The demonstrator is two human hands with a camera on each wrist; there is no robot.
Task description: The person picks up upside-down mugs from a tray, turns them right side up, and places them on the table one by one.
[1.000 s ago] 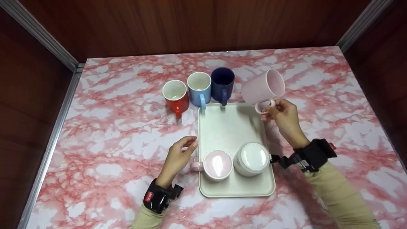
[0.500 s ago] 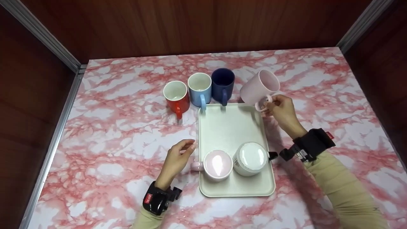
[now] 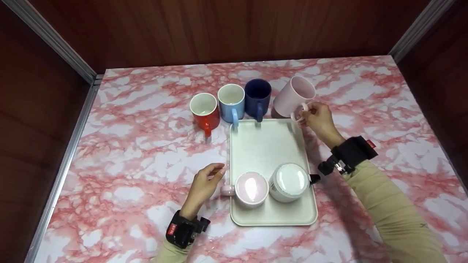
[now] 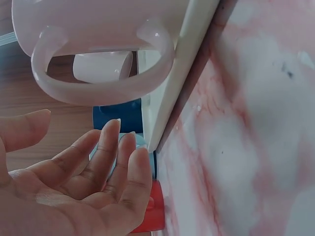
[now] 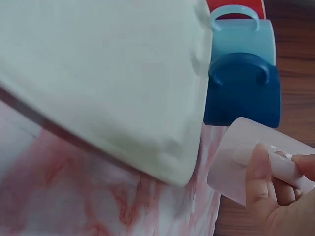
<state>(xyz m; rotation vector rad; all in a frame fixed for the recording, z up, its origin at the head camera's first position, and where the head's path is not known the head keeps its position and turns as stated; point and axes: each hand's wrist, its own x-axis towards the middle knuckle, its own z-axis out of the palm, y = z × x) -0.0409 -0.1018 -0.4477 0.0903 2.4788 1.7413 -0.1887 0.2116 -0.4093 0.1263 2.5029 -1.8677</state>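
My right hand (image 3: 319, 120) pinches the handle of a pale pink mug (image 3: 292, 96), which tilts with its mouth up and to the right, beyond the tray's far right corner. In the right wrist view the fingers and thumb (image 5: 258, 169) close round that handle. My left hand (image 3: 204, 184) holds nothing; its fingers are relaxed beside the tray's left edge, near the handle of a second pink mug (image 3: 251, 189). That mug stands upside down on the cream tray (image 3: 268, 146), with its handle past the left rim. Next to it is an upside-down white mug (image 3: 290, 182) with a black handle.
Along the tray's far edge stand a red mug (image 3: 205, 113), a light blue mug (image 3: 231, 104) and a navy mug (image 3: 258, 96), all upright with handles toward me. A dark wooden panel (image 3: 234, 33) rises behind the marbled table (image 3: 139, 146).
The right hand has carried the pink mug left and slightly away from me, toward the navy mug, and turned it closer to upright. The left hand has hardly moved.
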